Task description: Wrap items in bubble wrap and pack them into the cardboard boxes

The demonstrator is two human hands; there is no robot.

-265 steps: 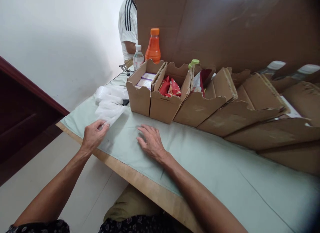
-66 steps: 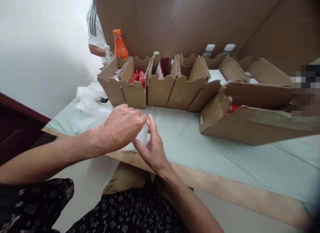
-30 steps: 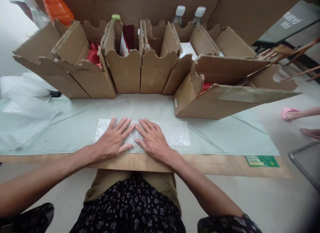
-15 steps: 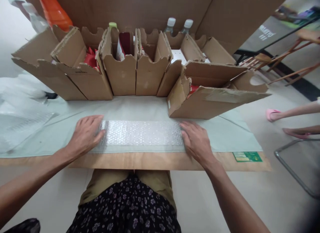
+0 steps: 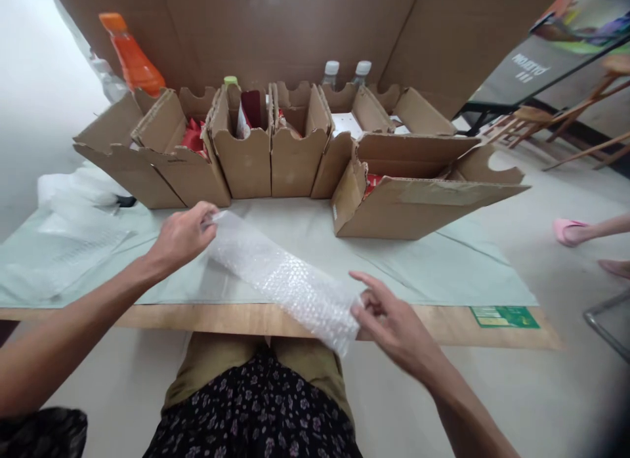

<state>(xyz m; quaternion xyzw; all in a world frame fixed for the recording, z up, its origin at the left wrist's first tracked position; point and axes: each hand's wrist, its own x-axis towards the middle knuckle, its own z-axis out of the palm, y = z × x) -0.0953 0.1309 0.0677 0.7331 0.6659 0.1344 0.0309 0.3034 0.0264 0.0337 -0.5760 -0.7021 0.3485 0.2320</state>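
A strip of clear bubble wrap (image 5: 290,281) slants between my hands, raised over the pale green cloth (image 5: 418,274), its lower right end past the table's front edge. My left hand (image 5: 184,235) pinches its upper left end. At the lower right end, my right hand (image 5: 388,317) grips the edge between the thumb and curled fingers, with the index finger stretched out above.
Several open cardboard boxes (image 5: 249,169) stand in a row at the back, some with red or white things inside. One box (image 5: 408,208) lies slanted at the right. Crumpled bubble wrap (image 5: 73,228) sits at the left. A green card (image 5: 504,317) is at the front right edge.
The bubble wrap lay flat between my hands; now it is lifted and tilted. My left hand has gone up and closed on it; my right hand has come lower towards me.
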